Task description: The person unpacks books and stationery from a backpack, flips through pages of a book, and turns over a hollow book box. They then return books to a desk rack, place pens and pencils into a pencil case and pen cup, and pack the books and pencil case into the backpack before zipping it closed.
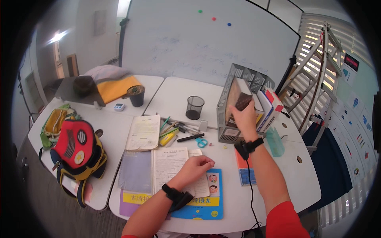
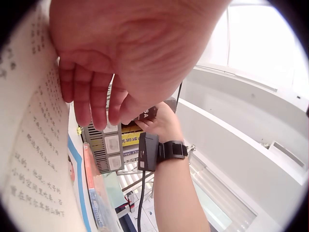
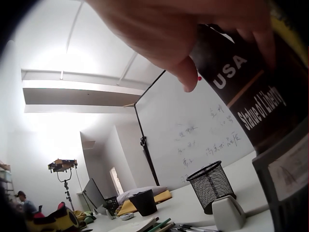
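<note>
Leftmost on the pale tables, a green-and-yellow bag lies just behind a red backpack trimmed in black and yellow. Next come a yellow folder, a small timer and a dark pot with a plant in it. Nearer the person, a worn printed booklet lies beside a scatter of pens, and below it open pages rest over a blue-and-yellow book. Above those pages is the left hand, its fingers side by side, loosely bent and holding nothing; whether it touches the paper I cannot tell. Farther back stands a black mesh cup, with blue scissors lying nearer the person.

To the right, a grey rack holds a dark book-shaped item, its spine lettered "USA" and "Statue of Liberty". It leans in the rack's left part, the lower end hidden behind the rim. The right hand grips its upper part with fingers bent round it; how firmly the thumb presses is unclear. White-spined books stand to its right, then a teal holder beside the rack and, beyond the table, a ladder.
</note>
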The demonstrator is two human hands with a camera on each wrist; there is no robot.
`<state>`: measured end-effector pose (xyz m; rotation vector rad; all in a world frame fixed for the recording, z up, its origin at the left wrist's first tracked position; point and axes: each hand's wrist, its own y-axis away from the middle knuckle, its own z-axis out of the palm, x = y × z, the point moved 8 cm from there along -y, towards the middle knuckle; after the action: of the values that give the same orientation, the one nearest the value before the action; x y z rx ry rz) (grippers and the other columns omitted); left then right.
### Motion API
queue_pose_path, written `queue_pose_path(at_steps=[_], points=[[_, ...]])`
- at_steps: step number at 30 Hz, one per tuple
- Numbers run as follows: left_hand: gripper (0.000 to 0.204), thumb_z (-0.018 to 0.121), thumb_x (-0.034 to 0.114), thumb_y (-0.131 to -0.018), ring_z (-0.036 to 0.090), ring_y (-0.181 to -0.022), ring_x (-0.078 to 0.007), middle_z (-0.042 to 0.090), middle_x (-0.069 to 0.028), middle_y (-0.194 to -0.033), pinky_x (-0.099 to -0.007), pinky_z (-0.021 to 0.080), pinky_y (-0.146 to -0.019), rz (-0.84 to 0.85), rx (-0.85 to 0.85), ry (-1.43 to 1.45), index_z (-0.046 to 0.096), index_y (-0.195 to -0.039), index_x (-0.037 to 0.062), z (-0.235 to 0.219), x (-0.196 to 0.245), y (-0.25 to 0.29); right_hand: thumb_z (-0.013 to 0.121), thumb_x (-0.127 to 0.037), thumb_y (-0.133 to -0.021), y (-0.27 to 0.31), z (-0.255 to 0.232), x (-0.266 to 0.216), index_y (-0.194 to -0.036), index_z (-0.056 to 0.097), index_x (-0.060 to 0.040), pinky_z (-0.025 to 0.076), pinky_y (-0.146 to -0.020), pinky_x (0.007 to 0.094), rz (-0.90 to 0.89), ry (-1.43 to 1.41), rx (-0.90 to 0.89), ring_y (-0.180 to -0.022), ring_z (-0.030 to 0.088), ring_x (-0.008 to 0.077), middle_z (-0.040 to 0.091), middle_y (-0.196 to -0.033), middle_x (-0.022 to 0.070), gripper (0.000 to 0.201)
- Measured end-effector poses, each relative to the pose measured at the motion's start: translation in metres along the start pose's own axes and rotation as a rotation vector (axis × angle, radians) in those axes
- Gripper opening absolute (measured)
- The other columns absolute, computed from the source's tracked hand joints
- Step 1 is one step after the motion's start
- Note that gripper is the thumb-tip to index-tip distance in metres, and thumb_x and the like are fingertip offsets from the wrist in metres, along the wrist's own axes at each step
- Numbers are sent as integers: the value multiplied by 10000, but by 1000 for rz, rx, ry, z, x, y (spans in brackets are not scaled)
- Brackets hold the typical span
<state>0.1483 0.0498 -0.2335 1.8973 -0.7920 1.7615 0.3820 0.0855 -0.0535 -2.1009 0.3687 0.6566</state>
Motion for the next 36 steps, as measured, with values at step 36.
queue_pose_path(at_steps=[36], points=[[308,690,135,-994,699,-1144,-223,752,-157,-1209,-368,547,-993,461,64,-96,701,-1265,-13,0,1,-7,819,-333,-858,141,50,-212,-1109,726,5,577,-862,466,-761,-198,-548,-978,720,396,747,-1070,209,431]])
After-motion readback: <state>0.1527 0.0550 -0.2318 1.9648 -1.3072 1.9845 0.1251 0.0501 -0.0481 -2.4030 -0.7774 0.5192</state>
